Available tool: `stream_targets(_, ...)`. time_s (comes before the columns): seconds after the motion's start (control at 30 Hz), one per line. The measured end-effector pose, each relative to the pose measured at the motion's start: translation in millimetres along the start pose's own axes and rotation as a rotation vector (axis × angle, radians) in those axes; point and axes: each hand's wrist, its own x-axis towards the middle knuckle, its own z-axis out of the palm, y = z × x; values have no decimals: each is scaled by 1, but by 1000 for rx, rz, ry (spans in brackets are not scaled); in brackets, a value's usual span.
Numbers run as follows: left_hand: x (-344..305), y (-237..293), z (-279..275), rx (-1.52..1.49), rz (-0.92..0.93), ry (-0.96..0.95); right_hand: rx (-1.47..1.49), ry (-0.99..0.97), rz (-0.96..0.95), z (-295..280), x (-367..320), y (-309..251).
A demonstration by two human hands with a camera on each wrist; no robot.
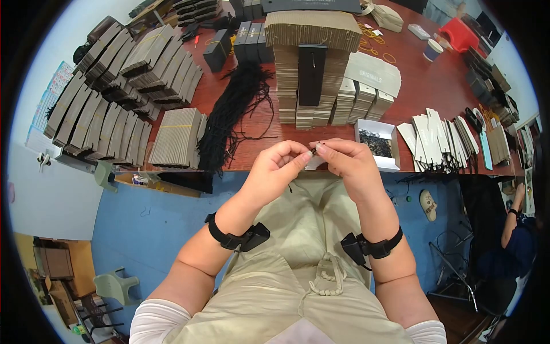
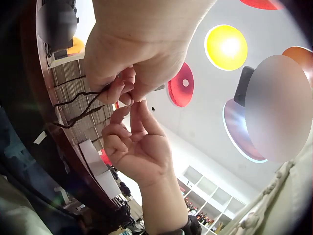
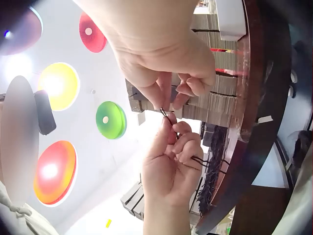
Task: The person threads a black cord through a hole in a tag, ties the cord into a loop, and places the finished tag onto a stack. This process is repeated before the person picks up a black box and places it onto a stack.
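Both hands meet just in front of the table edge, fingertips close together. My left hand (image 1: 274, 172) pinches a thin black cord (image 2: 82, 116) between thumb and curled fingers. Its doubled tail trails out past the palm in the left wrist view. A small loop (image 3: 165, 114) of this cord rises from the left fingertips in the right wrist view. At the top of that loop, my right hand (image 1: 350, 165) pinches the cord with thumb and forefinger. A loose bundle of black cords (image 1: 232, 114) lies on the table to the left.
Tall stacks of grey-brown cards (image 1: 286, 80) stand ahead, with more stacks (image 1: 175, 137) at left. Right of the hands sit an open white box (image 1: 375, 163) holding small black pieces and white tags (image 1: 438, 140) with black strings. A paper cup (image 1: 433, 50) stands farther back.
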Motion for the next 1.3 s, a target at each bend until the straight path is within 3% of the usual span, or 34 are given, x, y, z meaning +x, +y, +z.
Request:
stream_targets(0.23,-1,2,2,85,22,14,124,-33,114,-7,9,6)
stream_targets(0.43,-1,5,3,30,-8,-62,399,-167,-135,-2,14,20)
stream_targets(0.53,0,3,2,-42,-25,-138,514,-318,31,-14,14,27)
stream_targets(0.63,3,27,-24,672,139,-307,339,-248,192,-17,11,14)
stream_targets(0.73,4,45,-29,772,161,-256,187,-176,240,-14,10,12)
stream_targets(0.83,14,39,-22,769,445,-260,5,-158,218,-1,5,11)
stream_targets(0.93,18,30,-9,852,556,-143,-70,-118,131,8,1,9)
stream_targets(0.97,19,25,-11,857,551,-115,-36,-95,115,8,2,9)
stream_targets(1.07,18,15,-3,599,465,284,51,-14,68,3,5,12)
stream_targets(1.1,14,15,0,261,257,292,70,16,54,2,5,13)
stream_targets(1.2,7,2,-7,205,85,103,24,72,8,1,6,14)
stream_targets(1.23,3,6,-4,147,0,97,-8,83,-6,1,6,14)
stream_targets(1.3,1,6,-2,218,-2,127,-94,108,-42,2,6,16)
